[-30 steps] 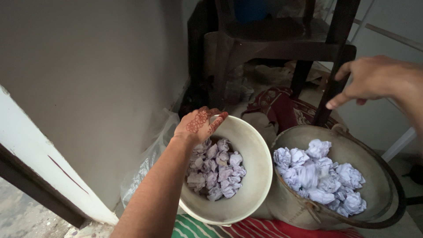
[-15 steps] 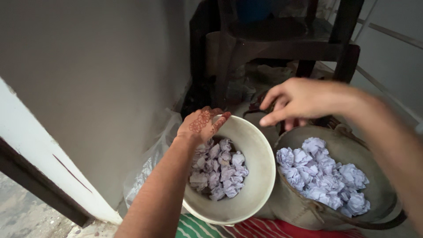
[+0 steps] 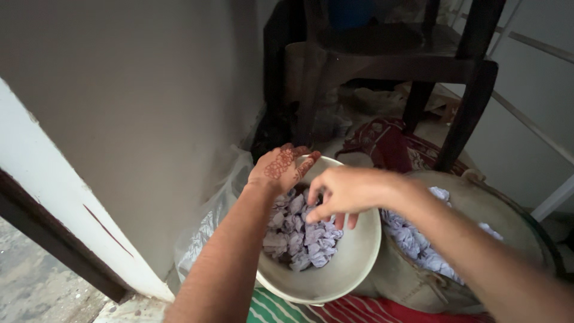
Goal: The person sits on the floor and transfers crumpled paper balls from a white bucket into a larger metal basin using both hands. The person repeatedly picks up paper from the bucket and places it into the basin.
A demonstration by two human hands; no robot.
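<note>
My left hand [image 3: 281,170] grips the far rim of the white bowl [image 3: 353,263]; my right hand [image 3: 341,194] hovers over it, fingers curled down toward the crumpled pale paper wads [image 3: 299,236] inside — pinching one or not, can't tell. More wads fill the tan bag [image 3: 418,278] just right; dark chair [image 3: 382,54] behind.

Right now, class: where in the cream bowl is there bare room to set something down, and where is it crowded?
The cream bowl has bare inner wall on its near and right side, below the right hand. The far-left side is crowded with crumpled pale wads under the left hand.
</note>
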